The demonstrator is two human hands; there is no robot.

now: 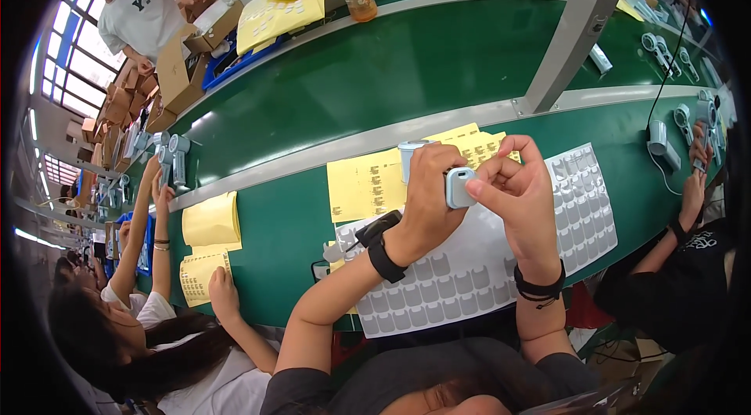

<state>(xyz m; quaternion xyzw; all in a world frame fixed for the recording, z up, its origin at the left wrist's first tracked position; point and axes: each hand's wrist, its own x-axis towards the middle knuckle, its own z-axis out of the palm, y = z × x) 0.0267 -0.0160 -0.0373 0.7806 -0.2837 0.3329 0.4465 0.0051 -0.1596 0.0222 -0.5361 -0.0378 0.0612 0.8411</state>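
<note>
Both hands (432, 194) (522, 200) hang above a glossy green table (280, 215), windows (84, 47) far left.

Handheld device (458, 190), one: pale blue casing, rounded end face with a small dark slot; gripped in the left hand (432, 192), that end turned toward the wearer, right hand (510, 190) with thumb at its edge. Pale round part (405, 163), just beyond the left hand; join to the device hidden by the fingers. Sticker sheet (486, 247), one: white backing, rows of grey notched labels, bare white area between the wrists; lying flat beneath both hands.
</note>
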